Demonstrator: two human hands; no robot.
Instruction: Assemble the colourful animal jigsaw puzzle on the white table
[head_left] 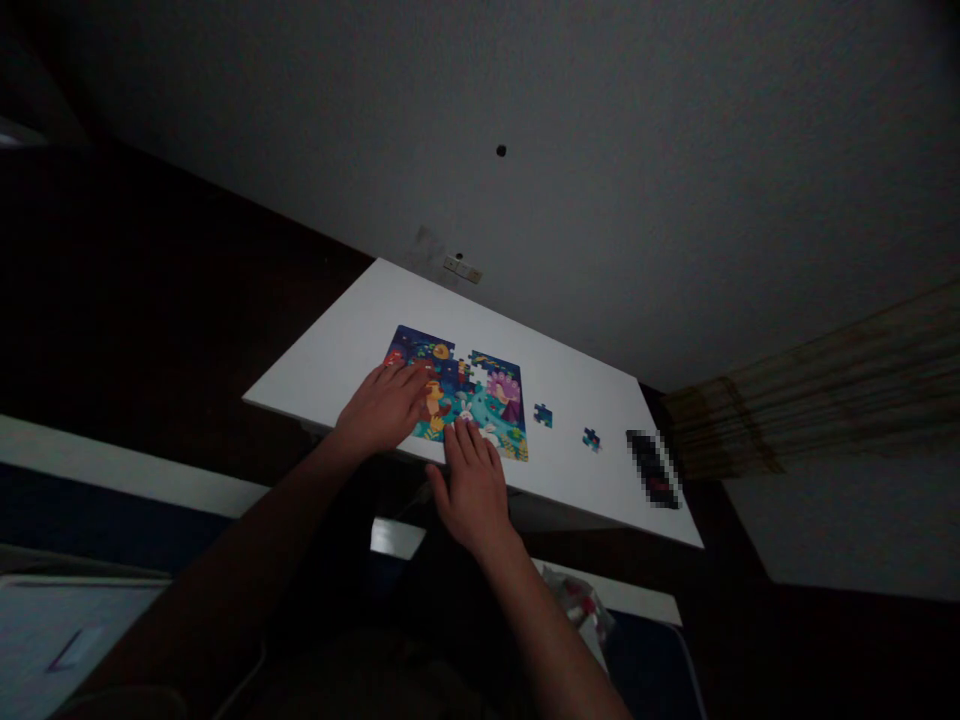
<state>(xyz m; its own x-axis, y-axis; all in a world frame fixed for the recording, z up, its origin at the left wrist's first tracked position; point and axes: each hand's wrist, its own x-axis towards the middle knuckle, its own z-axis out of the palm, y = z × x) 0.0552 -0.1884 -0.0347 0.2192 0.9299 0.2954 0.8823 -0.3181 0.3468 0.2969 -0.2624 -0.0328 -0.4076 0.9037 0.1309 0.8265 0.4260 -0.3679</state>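
A colourful jigsaw puzzle [491, 402] lies on the white table [577, 375], mostly joined, with a gap at its upper middle where white shows through. My left hand [386, 405] rests flat over the puzzle's left side, fingers stretched out and covering part of the picture. At the puzzle's near edge, my right hand [475, 480] lies with its fingertips on the picture and its thumb spread apart. Neither hand holds anything. To the right of the puzzle lies a loose puzzle piece [544, 415], and farther right sits another loose piece [592, 439].
A dark, pixelated object [652, 468] lies near the table's right end. Behind the table stands a grey wall with a socket [463, 268]. A patterned curtain [750, 385] hangs at the right. Below the table, a crumpled plastic bag [577, 600] rests near my right forearm.
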